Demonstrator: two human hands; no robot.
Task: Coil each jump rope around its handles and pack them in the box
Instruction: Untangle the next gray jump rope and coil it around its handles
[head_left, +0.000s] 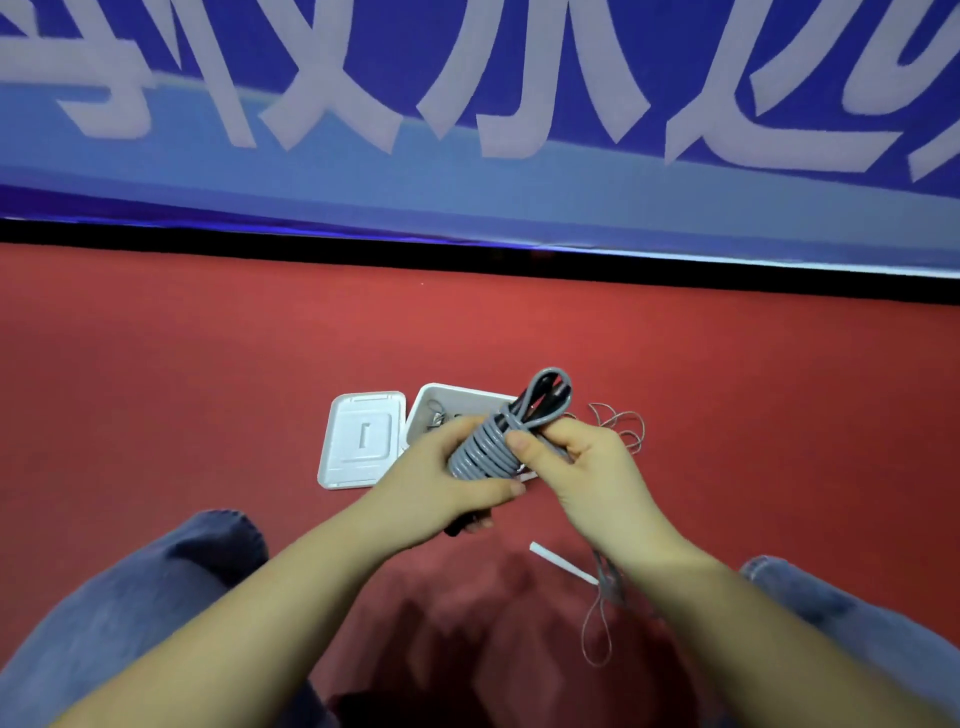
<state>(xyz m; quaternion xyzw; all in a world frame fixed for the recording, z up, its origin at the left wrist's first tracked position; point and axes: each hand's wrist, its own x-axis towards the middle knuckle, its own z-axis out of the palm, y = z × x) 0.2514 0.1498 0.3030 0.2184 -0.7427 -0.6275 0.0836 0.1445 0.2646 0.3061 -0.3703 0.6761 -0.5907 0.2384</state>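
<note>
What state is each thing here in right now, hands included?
Grey rope: coiled around its handles, end loop sticking up, held in both hands.
Left hand: grips the coil from below.
Right hand: pinches the coil's upper end.
Box: open, on the floor, something already inside.
Lid: off, lying beside the box.
Thin rope: loose and uncoiled on the floor.

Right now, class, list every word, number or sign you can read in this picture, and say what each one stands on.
Blue banner: large white characters run along it, cropped at the top edge and blurred, so none can be read with confidence.
White box lid: a raised mark in its middle, shaped like "I"; whether it is a letter, a numeral or only moulding cannot be told.
White box, grey jump rope: no text visible.
</note>
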